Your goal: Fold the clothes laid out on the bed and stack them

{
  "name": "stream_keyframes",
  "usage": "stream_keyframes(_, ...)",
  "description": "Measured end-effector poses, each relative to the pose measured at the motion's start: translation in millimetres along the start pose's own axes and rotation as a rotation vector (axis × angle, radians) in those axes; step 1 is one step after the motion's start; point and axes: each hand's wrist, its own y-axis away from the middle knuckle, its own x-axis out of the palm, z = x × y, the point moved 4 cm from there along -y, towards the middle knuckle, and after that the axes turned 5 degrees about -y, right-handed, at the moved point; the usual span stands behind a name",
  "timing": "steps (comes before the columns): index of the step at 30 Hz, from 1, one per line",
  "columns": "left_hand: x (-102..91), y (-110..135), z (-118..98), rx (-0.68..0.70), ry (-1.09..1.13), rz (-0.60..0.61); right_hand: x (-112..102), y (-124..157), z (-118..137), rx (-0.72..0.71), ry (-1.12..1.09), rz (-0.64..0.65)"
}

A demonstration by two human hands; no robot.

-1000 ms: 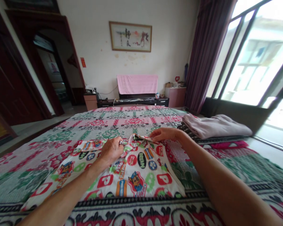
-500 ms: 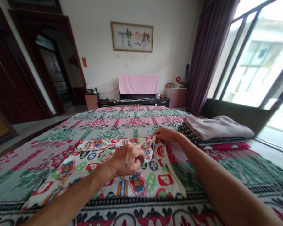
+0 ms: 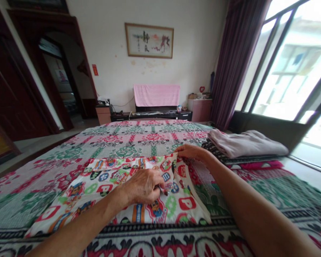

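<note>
Your left hand [image 3: 144,187] pinches the cartoon-print garment [image 3: 176,207] shut; right hand [image 3: 191,151] touches its edge, grip unclear. Uneven pull could skew the fold.

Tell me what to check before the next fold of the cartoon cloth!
1. Left hand pinches the folded-over edge of the cartoon cloth: ok.
2. Right hand sits on the far corner: ok; whether it grips, cannot tell.
3. Cloth lies smooth: not ok, rumpled along its far left edge.
4. Near hem runs straight across the bedspread: ok.
5. Folded grey clothes lie apart from the cloth: ok.
</note>
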Motion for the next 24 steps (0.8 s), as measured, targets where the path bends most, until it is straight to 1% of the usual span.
stream_keyframes(4,1.4,1,4,-0.036,0.057,0.077,-1,-1,-3,-0.004,0.001,-0.01)
stream_keyframes(8,-1.2,2,4,-0.007,0.168,0.114,0,-1,-4,-0.002,-0.049,0.041)
stream_keyframes(10,-5.7,2,10,-0.025,0.247,0.122,0,0,-4,0.005,-0.072,0.06)
stream_keyframes(11,-9.4,3,17,-0.071,0.261,0.102,0,1,-4,0.012,-0.085,0.065)
stream_keyframes(12,-14.1,4,27,-0.142,0.241,0.064,1,2,-3,0.019,-0.1,0.066)
stream_keyframes(14,-24.3,9,50,-0.312,0.109,-0.017,0,2,-3,0.035,-0.132,0.058)
stream_keyframes(15,-28.2,13,60,-0.384,0.025,-0.032,0,2,-3,0.043,-0.145,0.047)
stream_keyframes(16,-30.5,16,68,-0.436,-0.049,-0.019,0,2,-2,0.047,-0.155,0.032)
stream_keyframes(18,-30.0,22,79,-0.486,-0.14,0.046,-2,2,-2,0.036,-0.168,0.0)
stream_keyframes(20,-25.7,25,83,-0.514,-0.194,0.078,-5,1,-1,0.001,-0.154,-0.033)
stream_keyframes(22,-19.3,25,83,-0.531,-0.234,0.068,-6,1,-1,-0.025,-0.112,-0.058)
stream_keyframes(24,-12.7,24,83,-0.549,-0.267,0.044,-6,1,-2,-0.029,-0.073,-0.051)
